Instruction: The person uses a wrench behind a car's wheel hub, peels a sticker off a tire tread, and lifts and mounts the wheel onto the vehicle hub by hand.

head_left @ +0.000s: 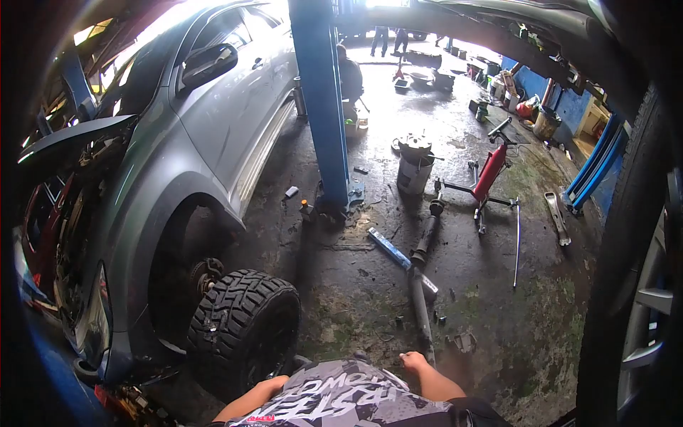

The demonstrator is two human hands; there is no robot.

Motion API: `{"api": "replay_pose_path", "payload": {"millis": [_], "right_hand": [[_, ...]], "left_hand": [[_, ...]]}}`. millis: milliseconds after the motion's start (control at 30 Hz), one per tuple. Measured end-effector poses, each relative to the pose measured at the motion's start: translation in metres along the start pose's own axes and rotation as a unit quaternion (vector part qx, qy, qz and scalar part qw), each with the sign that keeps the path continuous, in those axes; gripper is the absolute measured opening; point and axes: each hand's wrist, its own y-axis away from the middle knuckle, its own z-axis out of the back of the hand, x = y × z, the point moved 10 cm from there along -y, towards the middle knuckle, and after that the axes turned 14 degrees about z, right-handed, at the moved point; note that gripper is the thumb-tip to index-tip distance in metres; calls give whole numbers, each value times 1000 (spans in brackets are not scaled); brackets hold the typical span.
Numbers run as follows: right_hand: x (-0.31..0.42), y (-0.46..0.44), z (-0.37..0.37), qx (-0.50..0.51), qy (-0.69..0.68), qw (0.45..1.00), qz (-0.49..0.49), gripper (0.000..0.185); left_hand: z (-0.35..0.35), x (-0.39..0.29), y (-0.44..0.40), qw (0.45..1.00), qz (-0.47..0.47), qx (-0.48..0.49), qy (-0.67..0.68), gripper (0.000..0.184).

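My right hand (415, 361) is low in the middle, its fingers closed; whether it holds something small is too unclear to make out. Beside it is the lower end of a long drive shaft (420, 299), which lies on the floor pointing away from me. My left hand (276, 384) is at the left edge of my printed shirt (341, 388), its fingers mostly hidden. Close to that hand stands a wheel with a knobby tyre (245, 320), upright by the grey car. A long blue and white box (390, 248) lies on the floor, meeting the shaft.
The grey car (235, 121) fills the left, its front wheel well bare. A blue lift post (324, 107) rises mid-view. Beyond the shaft are a bucket (415, 174) and a red stand (489, 174). A raised vehicle's tyre (619, 235) hangs at right. People (380, 41) stand far back.
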Motion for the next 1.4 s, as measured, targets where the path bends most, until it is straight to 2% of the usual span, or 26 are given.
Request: {"api": "replay_pose_path", "payload": {"millis": [233,333,467,567,600,633,667,700,733,767,800,833,1033,1100,1133,1167,1267,1300,1367,1400], "right_hand": [[-5,-4,-8,6,-6,1000,11,41],[13,6,0,13,42,999,25,40],[0,5,-7,23,9,1000,-15,40],[-23,12,-16,32,-17,998,-53,41],[-30,13,-17,34,-14,998,-57,40],[-34,12,-18,42,-5,997,-57,39],[-33,13,-19,61,-6,997,-55,37],[-34,12,-19,82,-4,995,-55,35],[-24,20,-10,40,-31,998,-34,35],[-33,9,-18,55,-12,998,-10,35],[-25,9,-13,65,1,998,-6,35],[-16,7,-10,70,10,998,-2,35],[30,-44,-22,123,97,983,94,36],[78,-39,-15,142,29,988,58,36],[95,-52,-15,131,65,983,113,34],[108,-69,-18,119,100,973,168,33],[172,-70,-28,151,8,983,103,38],[201,-68,-36,162,-30,982,88,34],[247,-89,-61,167,24,969,182,38],[275,-89,-73,180,5,967,179,40]], "left_hand": [[0,8,-4,1000,15,-1,-16,54],[-2,16,-11,999,32,0,-32,55],[2,29,-28,991,72,-22,-108,55],[18,-2,33,958,13,-124,-257,75],[17,-25,74,921,-21,-171,-351,74],[17,-35,104,920,8,-170,-353,75],[17,-36,117,907,-38,-173,-382,78],[18,-43,136,902,-104,-182,-376,82],[18,-47,151,899,-142,-206,-360,79],[18,-50,164,901,-153,-209,-349,79],[16,-55,178,906,-92,-189,-367,80],[13,-58,182,894,-134,-215,-370,80],[2,-58,163,871,-178,-305,-341,63],[9,-43,146,873,-196,-326,-306,61],[17,-37,145,903,-135,-286,-292,58],[29,-28,149,914,-128,-299,-244,59],[70,24,151,927,-116,-343,-99,67],[89,35,164,930,-85,-348,-75,67],[132,83,170,908,-44,-417,-17,67],[155,104,173,901,-28,-433,15,67]]}}
